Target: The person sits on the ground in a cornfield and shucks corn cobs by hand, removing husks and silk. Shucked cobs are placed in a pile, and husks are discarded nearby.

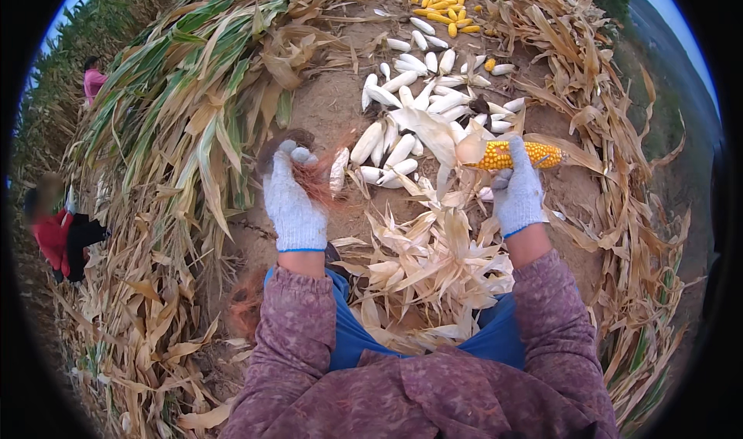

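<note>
My right hand (519, 197), in a white knit glove with a blue cuff edge, is closed around a yellow corn ear (493, 157). The ear lies sideways, with pale husk leaves (430, 133) peeled back at its left end. My left hand (295, 204), gloved alike, is closed on a tuft of reddish-brown corn silk (316, 180); strands stick out to the right. Close beside it on the soil lies a whitish corn ear (339, 169). Stripped husks (441, 262) are heaped between my legs, below both hands.
White corn ears (400, 149) lie in a pile ahead, with yellow ears (450, 10) beyond. Cut cornstalks (193, 121) bank up on the left and more dry stalks (596, 129) on the right. Two people, one in red (53, 238) and one in pink (94, 83), are at far left.
</note>
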